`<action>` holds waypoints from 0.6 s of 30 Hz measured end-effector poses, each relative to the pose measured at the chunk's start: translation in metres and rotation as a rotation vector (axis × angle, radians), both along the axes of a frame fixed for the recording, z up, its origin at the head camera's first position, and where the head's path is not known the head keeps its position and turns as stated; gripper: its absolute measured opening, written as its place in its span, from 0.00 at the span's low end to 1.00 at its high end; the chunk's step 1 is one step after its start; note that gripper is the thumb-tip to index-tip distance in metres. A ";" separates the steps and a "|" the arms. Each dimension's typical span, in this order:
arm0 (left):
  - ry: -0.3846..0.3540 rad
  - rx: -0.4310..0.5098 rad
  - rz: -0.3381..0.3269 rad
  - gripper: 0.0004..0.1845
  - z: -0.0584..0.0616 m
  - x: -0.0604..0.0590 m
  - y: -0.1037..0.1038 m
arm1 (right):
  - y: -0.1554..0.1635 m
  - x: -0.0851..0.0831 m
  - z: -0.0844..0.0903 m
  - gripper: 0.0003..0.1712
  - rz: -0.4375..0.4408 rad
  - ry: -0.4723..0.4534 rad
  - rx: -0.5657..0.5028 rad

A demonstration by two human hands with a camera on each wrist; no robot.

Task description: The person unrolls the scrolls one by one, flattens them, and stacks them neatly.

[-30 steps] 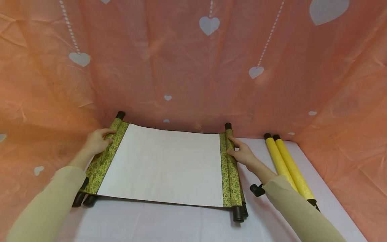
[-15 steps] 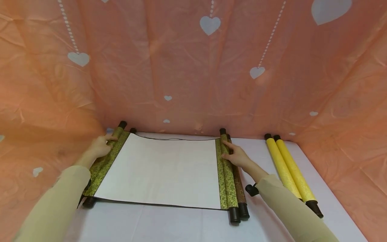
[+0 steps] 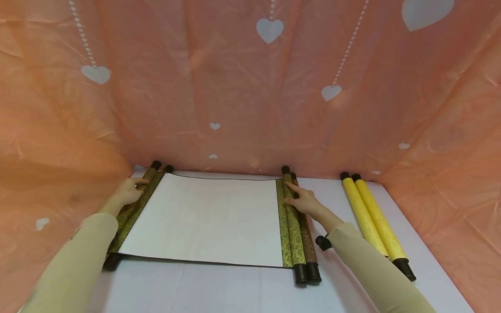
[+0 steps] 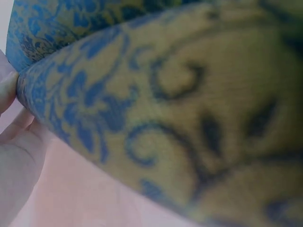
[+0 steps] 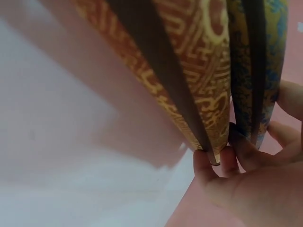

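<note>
On the white tabletop (image 3: pixel 235 291), hemmed in by a salmon-pink cloth backdrop (image 3: pixel 219 78) printed with white hearts, a hanging scroll (image 3: pixel 207 217) lies unrolled, its blank white panel facing up between two rolled ends in green-gold brocade. The person's left hand (image 3: pixel 127 191) rests on the left roll (image 3: pixel 135 208) near its far end, fingers curled over the fabric; from the left wrist view the fingertips (image 4: pixel 7 90) press against the patterned roll, which fills the frame. The right hand (image 3: pixel 303 201) lies on the right roll (image 3: pixel 291 226), index finger stretched along it and thumb at its inner side, the remaining fingers curled against the cloth; the right wrist view shows fingertips (image 5: pixel 236 151) tucked in at the roll's edge. A second, browner rolled scroll (image 3: pixel 309 243) lies touching that right roll on its outer side. Farther right, well apart, two yellow rolled scrolls (image 3: pixel 372 217) with black end knobs lie side by side.
</note>
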State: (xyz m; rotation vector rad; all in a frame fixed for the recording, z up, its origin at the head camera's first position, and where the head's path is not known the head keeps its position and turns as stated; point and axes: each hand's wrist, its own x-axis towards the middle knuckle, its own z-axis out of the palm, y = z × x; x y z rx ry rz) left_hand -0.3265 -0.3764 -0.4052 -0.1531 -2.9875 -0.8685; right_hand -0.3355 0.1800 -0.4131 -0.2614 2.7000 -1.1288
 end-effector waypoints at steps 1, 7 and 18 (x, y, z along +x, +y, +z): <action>-0.009 0.008 0.003 0.22 -0.001 0.000 0.000 | 0.000 -0.001 0.000 0.39 0.002 -0.001 0.005; -0.009 0.015 0.008 0.23 -0.002 -0.002 -0.001 | -0.002 -0.006 -0.002 0.38 0.006 0.022 0.051; 0.013 -0.054 0.024 0.23 -0.001 0.003 0.004 | -0.005 -0.009 -0.004 0.37 0.074 0.108 0.204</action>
